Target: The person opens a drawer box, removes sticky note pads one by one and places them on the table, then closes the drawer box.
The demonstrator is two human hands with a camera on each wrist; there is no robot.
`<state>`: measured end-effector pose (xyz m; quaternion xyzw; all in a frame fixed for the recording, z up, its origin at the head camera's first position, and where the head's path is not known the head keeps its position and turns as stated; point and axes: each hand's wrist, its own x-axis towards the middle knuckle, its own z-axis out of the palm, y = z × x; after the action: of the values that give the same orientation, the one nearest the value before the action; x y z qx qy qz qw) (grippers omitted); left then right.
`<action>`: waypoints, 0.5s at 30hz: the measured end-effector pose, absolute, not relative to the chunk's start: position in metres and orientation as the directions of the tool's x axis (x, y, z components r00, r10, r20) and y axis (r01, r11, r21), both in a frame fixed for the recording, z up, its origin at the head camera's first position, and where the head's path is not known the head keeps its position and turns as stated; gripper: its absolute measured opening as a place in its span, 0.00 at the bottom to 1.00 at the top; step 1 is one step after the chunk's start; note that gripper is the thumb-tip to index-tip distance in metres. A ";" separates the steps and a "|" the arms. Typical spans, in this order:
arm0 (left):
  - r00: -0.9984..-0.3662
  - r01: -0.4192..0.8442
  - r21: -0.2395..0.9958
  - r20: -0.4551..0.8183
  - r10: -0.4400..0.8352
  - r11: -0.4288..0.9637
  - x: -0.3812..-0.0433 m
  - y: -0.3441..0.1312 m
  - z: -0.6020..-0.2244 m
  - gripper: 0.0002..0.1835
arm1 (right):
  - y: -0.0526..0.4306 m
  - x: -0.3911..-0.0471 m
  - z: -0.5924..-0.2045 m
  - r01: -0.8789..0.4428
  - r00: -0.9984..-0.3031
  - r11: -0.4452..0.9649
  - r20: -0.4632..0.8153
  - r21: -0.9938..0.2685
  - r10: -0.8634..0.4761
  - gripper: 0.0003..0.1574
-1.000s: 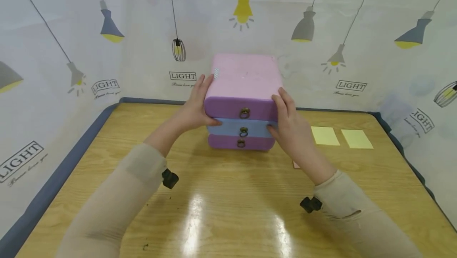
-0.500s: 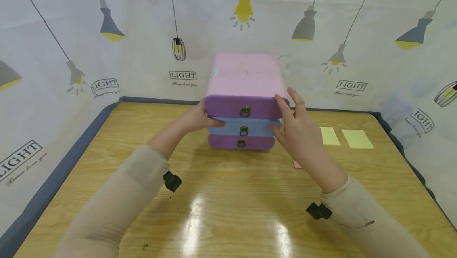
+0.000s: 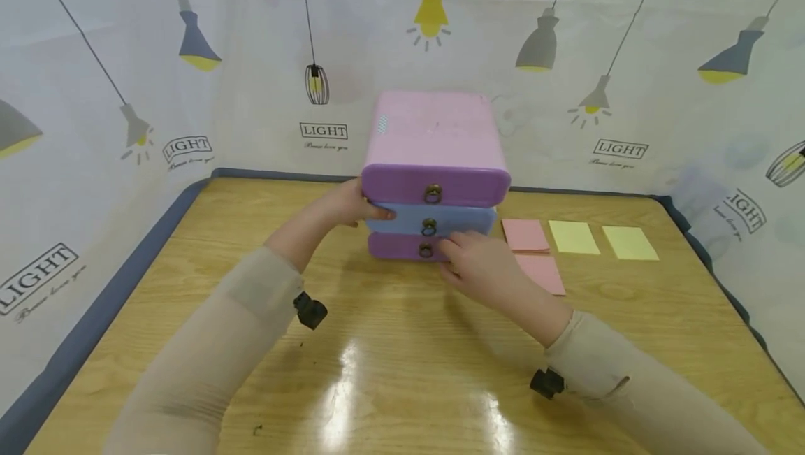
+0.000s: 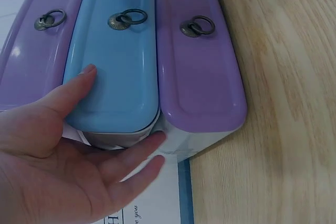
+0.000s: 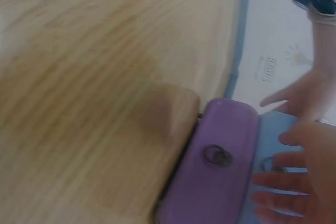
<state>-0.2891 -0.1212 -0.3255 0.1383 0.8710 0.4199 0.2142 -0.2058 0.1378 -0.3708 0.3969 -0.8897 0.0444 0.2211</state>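
Note:
A drawer box [image 3: 437,130] with a pink top stands at the table's back middle. Its upper drawer [image 3: 402,184] is purple, the middle drawer [image 3: 405,217] light blue, the lower drawer [image 3: 399,245] purple; each front bears a bronze ring pull. My left hand [image 3: 342,203] rests at the box's left side, thumb on the blue front. In the left wrist view its fingers [image 4: 134,158] lie fairly straight beside the drawers. My right hand [image 3: 487,266] is before the lower right fronts, fingertips near the lower ring pull [image 3: 425,250]. In the right wrist view its fingers [image 5: 283,179] are loosely spread, holding nothing.
Pink sticky notes [image 3: 541,273] lie right of the box, partly beside my right hand. Two yellow sticky notes [image 3: 574,237] lie farther right. Behind the wooden table [image 3: 402,371] hangs a white backdrop [image 3: 251,77] printed with lamps.
My right hand has let go of the box's upper right edge and come down and left to the lower fronts. My left hand's fingers have slipped down from the top edge.

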 end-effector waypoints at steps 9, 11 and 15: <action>-0.858 0.023 0.835 -0.266 0.440 0.550 -0.289 -0.123 -0.309 0.45 | 0.129 -0.212 -0.398 -0.687 -0.680 0.717 0.241 0.119 -0.692 0.12; -0.850 0.065 0.852 -0.225 0.475 0.520 -0.289 -0.124 -0.300 0.47 | 0.128 -0.213 -0.401 -0.690 -0.678 0.716 0.248 0.107 -0.692 0.12; -0.866 0.066 0.839 -0.220 0.448 0.540 -0.289 -0.121 -0.280 0.52 | 0.127 -0.216 -0.404 -0.684 -0.692 0.724 0.236 0.090 -0.683 0.13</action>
<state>-0.2893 -0.1212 -0.2797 0.1508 0.8520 0.4552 0.2099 -0.2158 0.1266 -0.4038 0.3716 -0.9196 0.0026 0.1271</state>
